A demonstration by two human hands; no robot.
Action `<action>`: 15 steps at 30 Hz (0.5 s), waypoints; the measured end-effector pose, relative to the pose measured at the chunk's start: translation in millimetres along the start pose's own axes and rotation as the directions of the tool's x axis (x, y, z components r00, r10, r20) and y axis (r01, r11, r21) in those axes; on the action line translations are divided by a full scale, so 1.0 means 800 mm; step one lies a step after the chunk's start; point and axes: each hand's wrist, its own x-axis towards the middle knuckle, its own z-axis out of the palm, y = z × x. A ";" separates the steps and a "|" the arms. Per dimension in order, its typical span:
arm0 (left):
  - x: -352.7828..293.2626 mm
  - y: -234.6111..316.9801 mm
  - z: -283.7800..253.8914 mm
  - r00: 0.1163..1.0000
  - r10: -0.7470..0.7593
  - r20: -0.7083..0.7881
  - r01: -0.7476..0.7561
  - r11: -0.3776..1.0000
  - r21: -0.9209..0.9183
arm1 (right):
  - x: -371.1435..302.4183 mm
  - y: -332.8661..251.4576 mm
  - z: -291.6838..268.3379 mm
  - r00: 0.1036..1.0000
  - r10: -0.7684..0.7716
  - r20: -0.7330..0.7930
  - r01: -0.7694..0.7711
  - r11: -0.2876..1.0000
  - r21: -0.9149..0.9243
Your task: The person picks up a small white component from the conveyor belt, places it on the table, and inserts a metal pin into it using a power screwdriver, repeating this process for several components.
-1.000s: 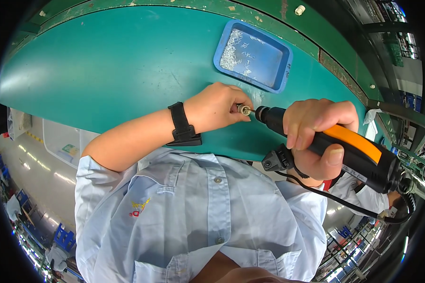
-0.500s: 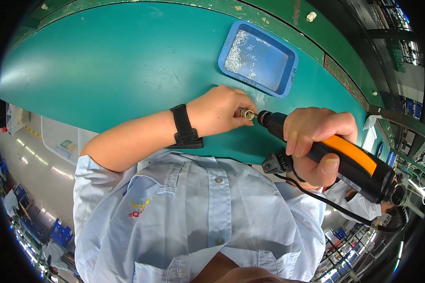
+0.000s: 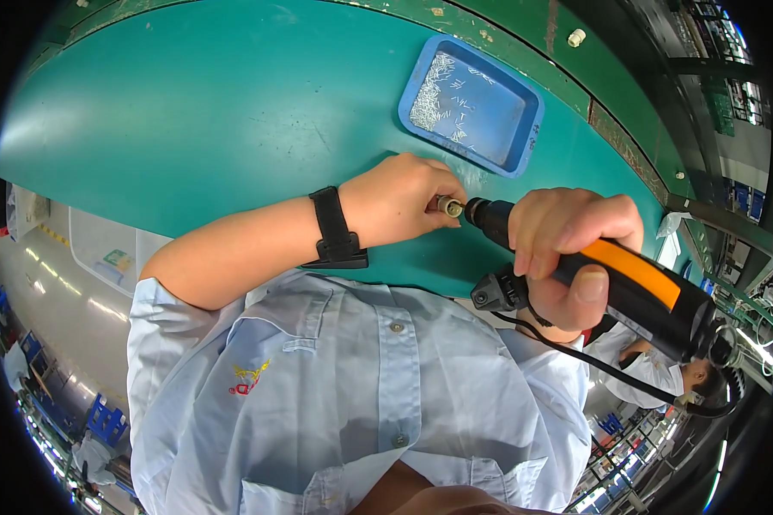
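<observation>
My right hand (image 3: 571, 249) grips a black and orange electric screwdriver (image 3: 627, 287), its black nose pointing left. My left hand (image 3: 399, 202), with a black strap on the wrist, pinches a small metal part (image 3: 448, 207) right against the screwdriver's tip. Both hands hover over the near edge of a green table (image 3: 189, 112). A cable runs from the tool's rear down to the right.
A blue shallow tray (image 3: 524, 146) holding several small silver screws lies on the table just beyond my hands. A small white cylinder (image 3: 577, 37) sits on the table's far rim. Another person in a light shirt (image 3: 661, 365) is at the lower right.
Both hands stay joined at the screwdriver tip. The view has shifted slightly, so hands and tray appear a little lower and to the right.
</observation>
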 end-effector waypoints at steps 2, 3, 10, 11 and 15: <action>-0.001 0.000 0.001 1.000 -0.003 -0.003 0.003 1.000 0.004 | 0.002 0.001 0.008 0.996 -0.001 -0.085 -0.010 0.992 -0.127; -0.002 -0.001 0.001 1.000 -0.007 -0.004 0.007 1.000 0.008 | 0.000 0.002 0.007 0.997 -0.004 -0.083 -0.006 0.992 -0.128; -0.003 -0.014 0.005 0.997 0.069 -0.037 -0.067 0.996 0.060 | 0.017 -0.002 -0.018 0.985 -0.144 0.091 0.126 0.976 0.176; -0.004 -0.011 0.007 0.996 0.081 -0.043 -0.079 0.996 0.049 | 0.023 -0.014 -0.019 0.984 -0.153 0.087 0.137 0.977 0.164; -0.005 -0.011 0.014 0.994 0.077 -0.077 -0.076 0.997 0.009 | 0.058 -0.012 -0.033 0.943 -0.303 -0.136 0.305 0.952 -0.011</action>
